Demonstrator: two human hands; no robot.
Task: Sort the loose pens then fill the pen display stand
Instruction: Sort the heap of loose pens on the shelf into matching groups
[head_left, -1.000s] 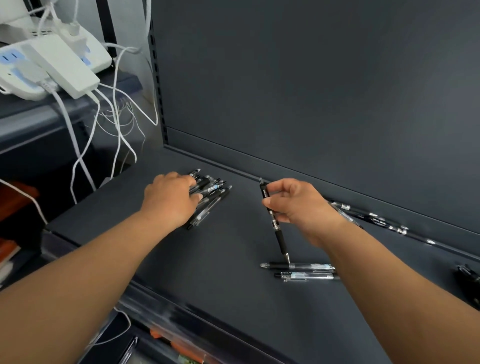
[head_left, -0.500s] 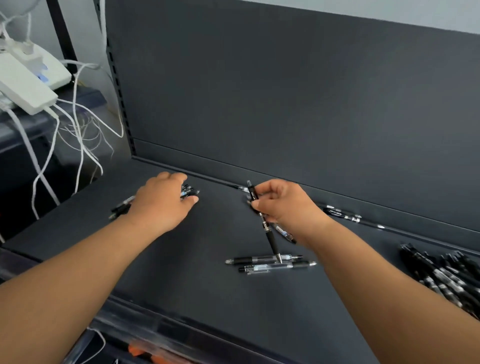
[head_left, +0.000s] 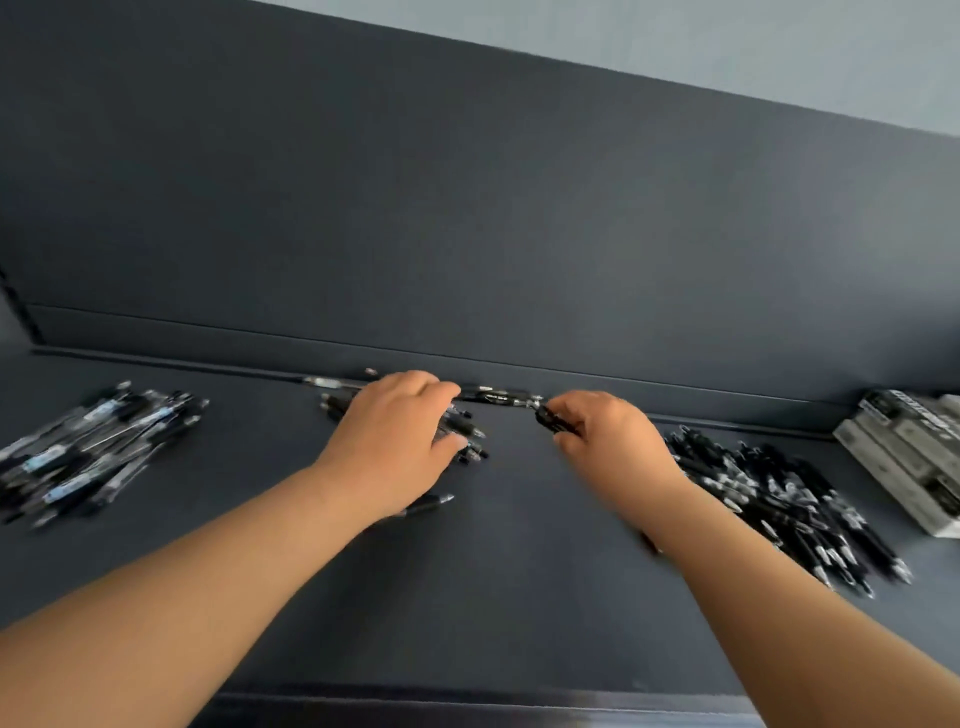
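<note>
We are in the sorting step. Our right hand (head_left: 608, 441) pinches a black pen (head_left: 557, 422) between thumb and bent fingers, near the foot of the back panel (head_left: 467, 208), about midway along it. Our left hand (head_left: 395, 441) lies palm down over a small cluster of pens (head_left: 470, 434) just in front of the panel, fingers bent over them. We cannot tell whether it grips any. Another pen (head_left: 496, 397) lies against the panel's foot between the two hands.

Next, we judge, the black pen must join its own kind: the left pile (head_left: 98, 447), with pale labels, toward the panel's left end, or the darker right pile (head_left: 779, 504), toward its right end. That calls for reading the pen's type, which blur hides from us.

Grey boxes (head_left: 904, 457) stand at the panel's right end. We see no display stand. The right pile sprawls close beside our right forearm, so a careless sweep could scatter it.
</note>
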